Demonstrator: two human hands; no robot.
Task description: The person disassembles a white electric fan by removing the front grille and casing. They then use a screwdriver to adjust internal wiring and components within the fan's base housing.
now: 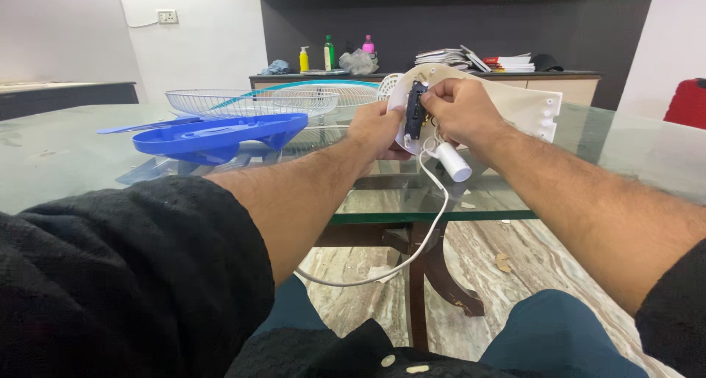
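While the white fan housing (515, 102) was held above the glass table (647, 157), its long axis was seen running left to right, the black switch block (415, 109) facing near. A blue fan blade (220, 134) and wire guard (250, 100) lay left; a sideboard stood far. The housing was gripped between the left hand (379, 130) and right hand (460, 109), both closed on it.

A: List items on the glass counter (88, 150).
B: Blue fan blade (220, 134), near the left; white wire fan guard (250, 101) just behind it.
A: And the sideboard (573, 84) at the far wall?
B: Three bottles (328, 53), a stack of papers (471, 57), a wall socket (167, 16) above left.
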